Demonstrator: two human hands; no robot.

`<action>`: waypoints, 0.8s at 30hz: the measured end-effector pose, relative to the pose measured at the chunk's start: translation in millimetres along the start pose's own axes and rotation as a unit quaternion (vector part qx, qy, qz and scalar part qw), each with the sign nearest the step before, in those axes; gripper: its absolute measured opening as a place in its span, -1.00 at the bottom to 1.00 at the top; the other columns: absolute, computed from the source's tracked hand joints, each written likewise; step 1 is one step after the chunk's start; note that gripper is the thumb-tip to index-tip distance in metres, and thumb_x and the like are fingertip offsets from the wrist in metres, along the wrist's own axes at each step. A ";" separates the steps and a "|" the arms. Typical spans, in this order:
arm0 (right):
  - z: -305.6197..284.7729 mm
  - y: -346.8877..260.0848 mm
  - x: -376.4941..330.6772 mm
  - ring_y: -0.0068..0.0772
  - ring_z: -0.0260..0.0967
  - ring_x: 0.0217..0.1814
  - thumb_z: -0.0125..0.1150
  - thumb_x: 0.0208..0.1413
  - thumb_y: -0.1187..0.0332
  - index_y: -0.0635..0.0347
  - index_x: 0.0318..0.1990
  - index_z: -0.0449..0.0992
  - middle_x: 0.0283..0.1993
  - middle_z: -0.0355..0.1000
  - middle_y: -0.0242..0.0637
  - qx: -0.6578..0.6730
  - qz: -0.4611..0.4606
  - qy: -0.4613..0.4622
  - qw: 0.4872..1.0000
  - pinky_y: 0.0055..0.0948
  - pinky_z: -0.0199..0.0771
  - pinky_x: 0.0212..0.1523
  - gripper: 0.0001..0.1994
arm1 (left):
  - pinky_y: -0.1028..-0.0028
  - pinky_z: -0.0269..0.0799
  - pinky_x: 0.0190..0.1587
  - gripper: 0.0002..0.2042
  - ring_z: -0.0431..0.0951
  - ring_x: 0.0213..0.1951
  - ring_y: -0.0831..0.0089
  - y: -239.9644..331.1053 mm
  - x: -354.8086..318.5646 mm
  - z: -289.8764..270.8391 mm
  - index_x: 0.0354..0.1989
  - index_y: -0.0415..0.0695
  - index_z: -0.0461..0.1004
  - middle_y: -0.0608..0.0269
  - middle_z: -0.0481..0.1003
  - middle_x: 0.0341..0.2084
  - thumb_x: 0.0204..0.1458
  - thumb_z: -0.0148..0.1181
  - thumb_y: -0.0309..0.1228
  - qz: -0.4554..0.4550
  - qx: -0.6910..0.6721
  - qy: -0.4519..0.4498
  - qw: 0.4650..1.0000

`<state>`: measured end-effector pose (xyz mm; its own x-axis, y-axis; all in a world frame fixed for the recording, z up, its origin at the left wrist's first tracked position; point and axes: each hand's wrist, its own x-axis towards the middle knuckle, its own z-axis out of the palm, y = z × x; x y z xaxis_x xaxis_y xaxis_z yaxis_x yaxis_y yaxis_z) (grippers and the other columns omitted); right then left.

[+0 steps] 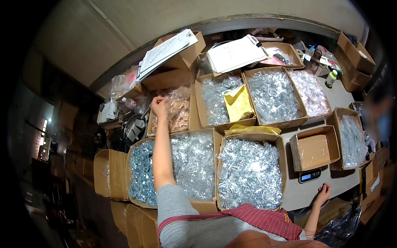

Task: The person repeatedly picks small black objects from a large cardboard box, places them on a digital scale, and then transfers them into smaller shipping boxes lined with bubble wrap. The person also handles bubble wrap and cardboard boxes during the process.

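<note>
A pale wall (206, 11) bends across the top of the frame above a grey table (298, 198) crowded with cardboard boxes (101, 169). Left of centre, your left hand (160, 106) is curled narrow at the copper-coloured parts (178, 109) in their box, and I cannot tell whether it holds any; at lower right, your right hand (324, 193) is half-curled near the small scale (310, 176), its grip unclear.
</note>
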<state>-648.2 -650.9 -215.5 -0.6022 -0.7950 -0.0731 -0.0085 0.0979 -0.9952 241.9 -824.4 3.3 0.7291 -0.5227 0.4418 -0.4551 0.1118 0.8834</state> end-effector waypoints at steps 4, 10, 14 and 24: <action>8.9 -6.4 -9.0 -0.63 0.27 -0.35 0.01 0.31 0.43 0.25 -0.15 0.45 -0.22 0.38 -0.38 0.008 -0.018 0.002 1.000 -0.64 0.38 -0.33 -0.88 | 0.40 0.44 -0.10 -0.88 0.55 -0.26 0.34 -5.8 22.1 -14.1 -0.41 -0.25 0.38 0.06 0.57 -0.39 -0.04 0.23 -0.60 -0.090 -0.171 0.120 0.974; 10.9 -4.8 -4.2 -0.63 0.27 -0.38 0.01 0.30 0.45 0.24 -0.16 0.45 -0.26 0.38 -0.39 0.004 -0.001 0.030 1.000 -0.65 0.37 -0.36 -0.90 | 0.46 0.44 -0.49 -0.85 0.52 -0.49 0.42 13.7 -3.2 60.2 -0.32 -0.17 0.28 0.07 0.52 -0.50 0.06 0.16 -0.55 -0.059 -0.204 -0.060 0.975; -3.2 -2.1 -2.2 -0.63 0.27 -0.38 0.02 0.30 0.44 0.24 -0.16 0.45 -0.26 0.37 -0.39 0.014 0.000 0.018 1.000 -0.66 0.36 -0.38 -0.90 | 0.39 0.45 -0.47 -0.73 0.52 -0.60 0.36 46.0 -69.6 131.1 -0.23 -0.25 0.44 0.06 0.54 -0.57 -0.11 0.32 -0.47 -0.139 0.201 -0.453 0.857; 20.8 -19.3 -19.5 -0.54 0.34 -0.33 0.01 0.30 0.38 0.25 -0.17 0.45 -0.27 0.38 -0.33 -0.133 -0.009 0.087 0.987 -0.54 0.40 -0.32 -0.86 | 0.28 0.44 -0.23 -0.80 0.57 -0.36 0.16 105.3 -87.6 150.8 -0.23 -0.17 0.54 -0.02 0.56 -0.38 0.12 0.12 -0.30 0.145 0.220 -0.421 0.868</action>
<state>-619.7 -649.8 -196.2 -0.7273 -0.6860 -0.0194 -0.2160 0.2557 -0.9423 53.0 -894.3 34.0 0.0046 -0.9796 0.2011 -0.8433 0.1043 0.5273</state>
